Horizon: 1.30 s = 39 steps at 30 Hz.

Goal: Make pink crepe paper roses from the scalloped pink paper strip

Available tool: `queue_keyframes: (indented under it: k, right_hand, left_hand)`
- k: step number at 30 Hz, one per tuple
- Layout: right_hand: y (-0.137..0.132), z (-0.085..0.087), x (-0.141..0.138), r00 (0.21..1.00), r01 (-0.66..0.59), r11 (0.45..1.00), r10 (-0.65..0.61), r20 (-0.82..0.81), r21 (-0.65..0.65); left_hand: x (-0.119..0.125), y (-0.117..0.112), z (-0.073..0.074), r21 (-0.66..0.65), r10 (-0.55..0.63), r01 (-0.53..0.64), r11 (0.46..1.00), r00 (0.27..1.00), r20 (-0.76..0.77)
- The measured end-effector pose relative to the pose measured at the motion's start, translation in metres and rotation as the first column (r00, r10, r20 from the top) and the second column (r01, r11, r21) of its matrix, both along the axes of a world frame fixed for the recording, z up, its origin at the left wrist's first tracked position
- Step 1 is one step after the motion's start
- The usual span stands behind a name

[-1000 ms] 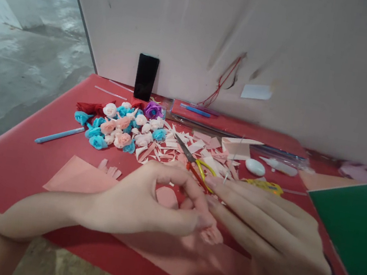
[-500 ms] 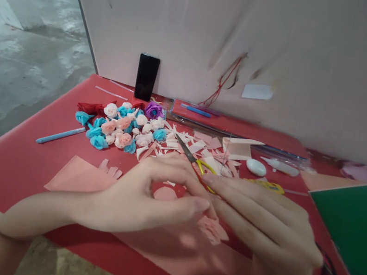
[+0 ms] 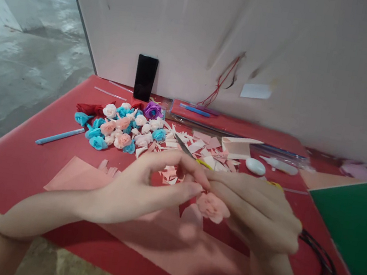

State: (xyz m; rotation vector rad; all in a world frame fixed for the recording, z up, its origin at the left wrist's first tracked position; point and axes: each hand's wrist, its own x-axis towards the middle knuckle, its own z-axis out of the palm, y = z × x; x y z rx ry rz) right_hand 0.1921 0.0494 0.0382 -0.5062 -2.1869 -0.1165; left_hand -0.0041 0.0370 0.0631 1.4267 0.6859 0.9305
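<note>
Thumb and fingertips of my left hand (image 3: 146,192) pinch the base of a pink paper rose (image 3: 213,207), whose ruffled petals face me. From the other side my right hand (image 3: 259,211) meets it, fingers close together against the rose's base; its thumb is hidden. Below the rose a loose pink petal (image 3: 193,216) shows above a long pink paper strip (image 3: 218,265). Just beyond the hands lie scissors (image 3: 185,146) with yellow handles, partly covered by my fingers, among pink and white paper scraps (image 3: 198,146).
A pile of blue, pink and white paper flowers (image 3: 124,123) lies left of the scraps. Behind it a phone (image 3: 145,77) leans on the wall. A blue pen (image 3: 60,135), a white oval object (image 3: 255,166), a glue bottle (image 3: 280,166), a green board (image 3: 351,231) and black cable (image 3: 326,269) surround the work.
The rose has turned so its petals show more openly and sits slightly higher. My right hand has drawn in leftward, its fingers more bent, covering more of the scissors' handles.
</note>
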Motion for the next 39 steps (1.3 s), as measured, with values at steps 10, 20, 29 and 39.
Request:
queue_keyframes:
  k: [10,20,29,39]
  right_hand:
    - [-0.005,0.002,-0.019,0.935,0.087,0.883,-0.232,-0.268,-0.461]
    - [-0.005,-0.001,-0.024,0.910,-0.043,0.815,-0.206,-0.359,-0.579]
    - [-0.015,-0.001,-0.032,0.894,0.278,0.807,-0.416,-0.167,-0.522]
    - [-0.012,0.001,-0.031,0.913,0.121,0.724,-0.349,-0.210,-0.679]
  left_hand:
    - [0.004,0.017,-0.017,0.186,0.211,-0.203,0.961,0.977,-0.026]
    - [0.012,0.018,-0.023,0.212,0.281,-0.290,0.933,0.957,0.071]
    - [0.018,0.023,-0.037,0.152,0.336,-0.359,0.921,0.929,0.157]
    - [0.018,0.025,-0.040,-0.092,0.272,-0.260,0.961,0.951,0.149]
